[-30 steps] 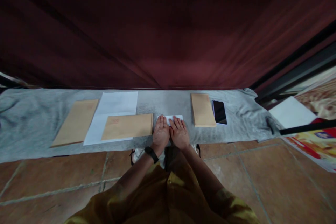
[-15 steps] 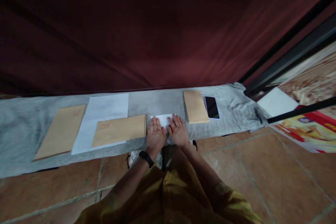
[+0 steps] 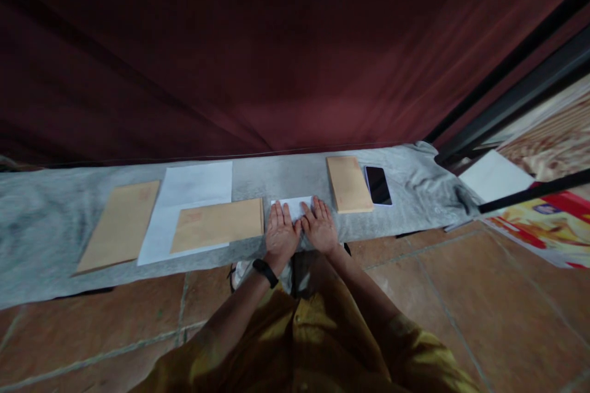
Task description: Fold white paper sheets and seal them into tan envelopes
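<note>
My left hand [image 3: 281, 234] and my right hand [image 3: 320, 227] lie flat, side by side, fingers stretched out, pressing on a small folded white paper [image 3: 294, 206] on a grey cloth [image 3: 46, 227]. A black band circles my left wrist. Just left of my left hand lies a brown envelope [image 3: 217, 225] resting partly on a white sheet [image 3: 191, 190].
Another brown envelope [image 3: 120, 225] lies further left. To the right lie a third brown envelope [image 3: 348, 183] and a black phone [image 3: 378, 185]. A dark red curtain [image 3: 276, 49] hangs behind. White paper [image 3: 495, 175] and a colourful printed sheet [image 3: 548, 227] lie far right on the tiled floor [image 3: 437, 295].
Both hands stay flat on the folded paper, close together. Only the view has shifted slightly.
</note>
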A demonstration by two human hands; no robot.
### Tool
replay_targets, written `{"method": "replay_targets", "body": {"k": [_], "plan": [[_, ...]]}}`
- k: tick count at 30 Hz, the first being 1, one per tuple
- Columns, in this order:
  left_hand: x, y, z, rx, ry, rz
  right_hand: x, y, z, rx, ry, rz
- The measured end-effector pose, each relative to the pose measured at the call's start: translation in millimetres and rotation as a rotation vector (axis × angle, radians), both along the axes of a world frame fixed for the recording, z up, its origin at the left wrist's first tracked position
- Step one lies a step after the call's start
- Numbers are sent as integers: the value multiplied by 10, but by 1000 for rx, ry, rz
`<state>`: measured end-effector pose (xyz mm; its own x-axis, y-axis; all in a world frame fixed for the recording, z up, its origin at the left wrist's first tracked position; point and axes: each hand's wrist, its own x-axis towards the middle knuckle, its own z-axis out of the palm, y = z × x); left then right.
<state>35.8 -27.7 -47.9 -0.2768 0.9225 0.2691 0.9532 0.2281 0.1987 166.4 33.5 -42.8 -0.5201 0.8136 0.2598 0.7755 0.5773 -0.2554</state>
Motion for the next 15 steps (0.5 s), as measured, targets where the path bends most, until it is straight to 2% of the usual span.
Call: {"method": "replay_targets", "body": {"k": [7,15], "plan": [[25,-40,72,-37,-22,-16,6,-6,-16,27,-8,16],[85,-462,161,-97,38,-192,7,-16,-22,50,-25,23]]}}
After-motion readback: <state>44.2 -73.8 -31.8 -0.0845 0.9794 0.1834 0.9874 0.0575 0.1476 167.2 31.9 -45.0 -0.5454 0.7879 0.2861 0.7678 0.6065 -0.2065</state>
